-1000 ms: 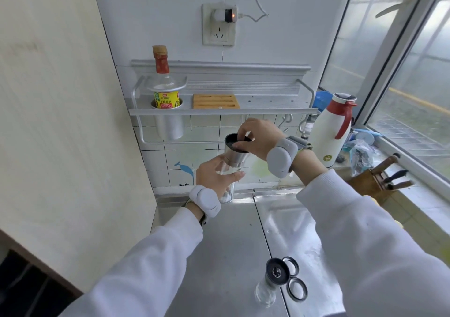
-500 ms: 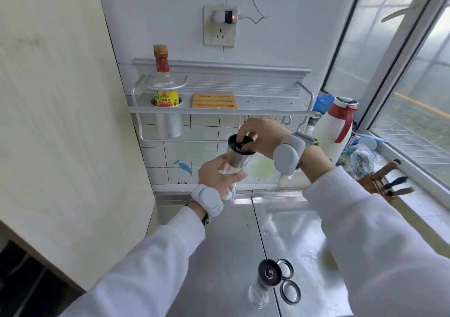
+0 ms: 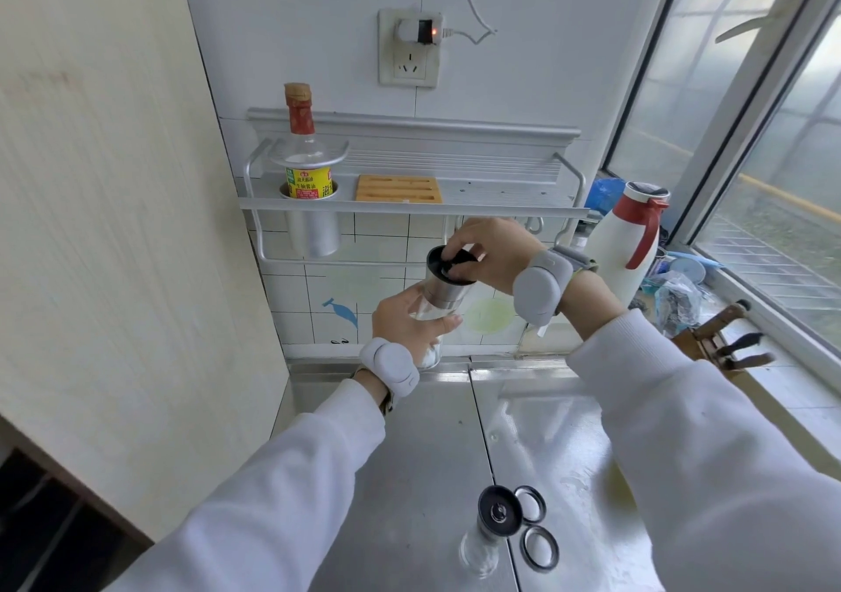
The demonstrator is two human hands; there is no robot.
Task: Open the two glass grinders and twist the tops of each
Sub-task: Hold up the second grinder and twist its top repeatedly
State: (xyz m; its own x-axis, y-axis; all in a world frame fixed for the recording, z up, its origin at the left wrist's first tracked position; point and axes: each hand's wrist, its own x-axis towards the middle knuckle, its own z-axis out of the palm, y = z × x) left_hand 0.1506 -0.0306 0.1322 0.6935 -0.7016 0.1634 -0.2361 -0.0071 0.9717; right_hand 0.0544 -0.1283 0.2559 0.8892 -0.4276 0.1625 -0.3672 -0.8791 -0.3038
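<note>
I hold a glass grinder (image 3: pixel 440 293) with a steel collar and a black top in the air, tilted to the right, in front of the tiled wall. My left hand (image 3: pixel 405 321) wraps its glass body. My right hand (image 3: pixel 493 250) pinches the black top from above. A second glass grinder (image 3: pixel 491 528) with a black top stands on the steel counter (image 3: pixel 409 455) near the front. Beside it lie two round clear lids with black rims (image 3: pixel 532 525).
A wall rack (image 3: pixel 409 202) above holds a red-capped sauce bottle (image 3: pixel 305 154) and a wooden block (image 3: pixel 398 189). A white and red thermos (image 3: pixel 630 239) and a knife block (image 3: pixel 714 341) stand at the right by the window. A pale board (image 3: pixel 113 227) fills the left.
My right hand has turned on the black top, and the raised grinder has shifted slightly. The view has drifted a little; the second grinder and lids stay put.
</note>
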